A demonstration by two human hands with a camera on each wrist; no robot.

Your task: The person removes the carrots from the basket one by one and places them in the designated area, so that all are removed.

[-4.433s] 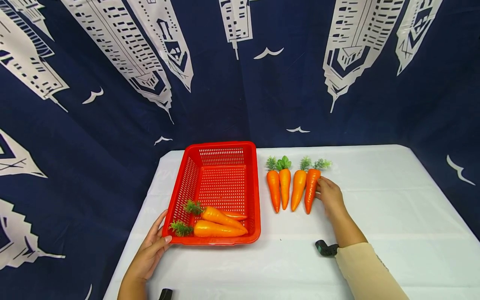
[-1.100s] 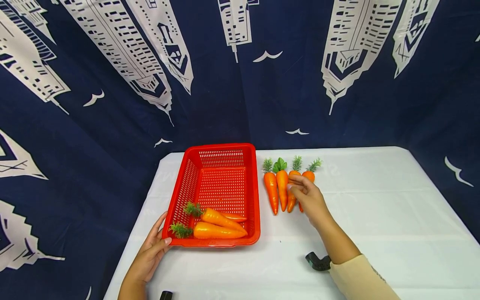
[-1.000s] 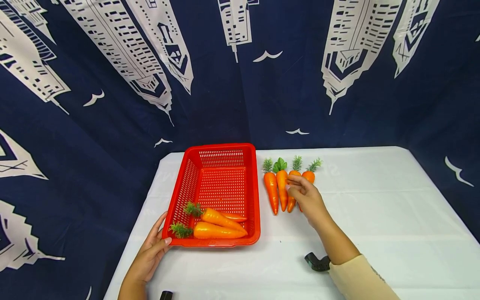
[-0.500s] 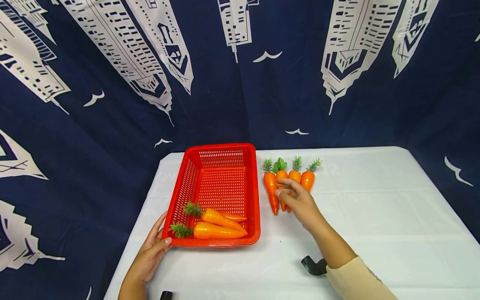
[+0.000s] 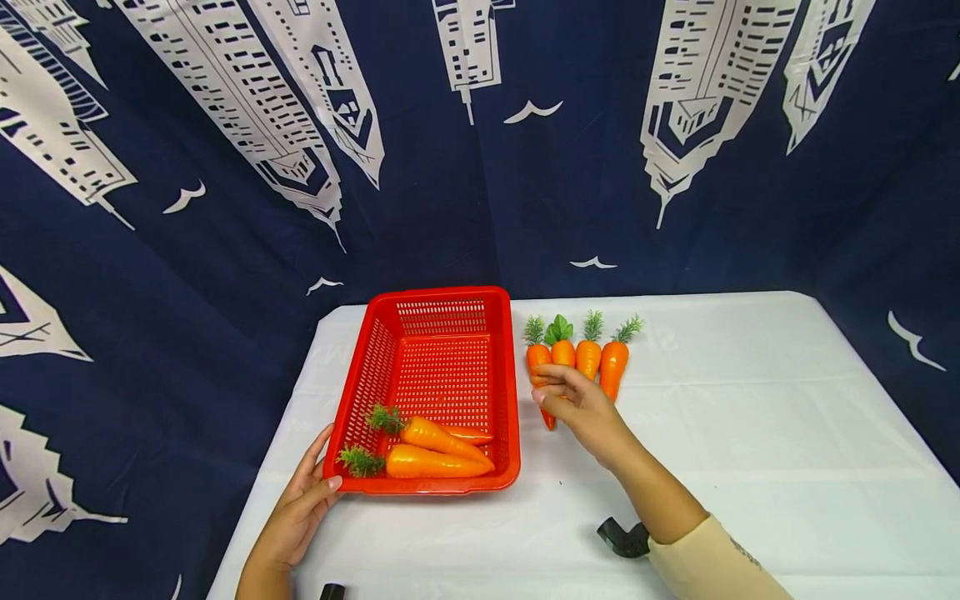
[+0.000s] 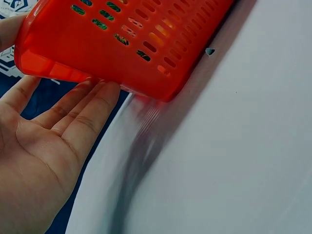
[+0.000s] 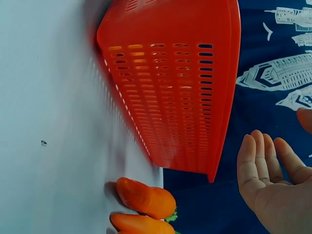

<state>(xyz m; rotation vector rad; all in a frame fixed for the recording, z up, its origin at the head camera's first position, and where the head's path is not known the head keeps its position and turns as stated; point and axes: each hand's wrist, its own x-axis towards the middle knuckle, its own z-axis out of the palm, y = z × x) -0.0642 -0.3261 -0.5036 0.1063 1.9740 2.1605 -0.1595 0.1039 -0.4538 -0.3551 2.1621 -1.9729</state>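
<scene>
My left hand [image 5: 300, 504] grips the near left corner of a red plastic basket [image 5: 514, 392], thumb over the rim and fingers against the outside in the left wrist view. Inside lie three carrots; two bright orange ones [image 5: 438, 461] show well, while a redder one [image 5: 468, 434] is partly hidden. To the basket's right, several carrots with green tops form a row. Over the left part of that row hovers my right hand [image 5: 588, 417], fingers extended and holding nothing. It covers part of the leftmost carrot [image 5: 538, 358] and its neighbours; the rightmost carrot [image 5: 614, 367] shows more fully.
A white cloth [image 5: 750, 433] covers the table. Behind it hangs a dark blue curtain [image 5: 450, 208] with white buildings and birds. Black wrist devices show near the right sleeve [image 5: 624, 539] and at the bottom edge [image 5: 332, 592].
My right hand has moved left from the rightmost carrot, across the row, to above the leftmost. The carrots on the right stand closer to the others. My left hand and the basket stay put.
</scene>
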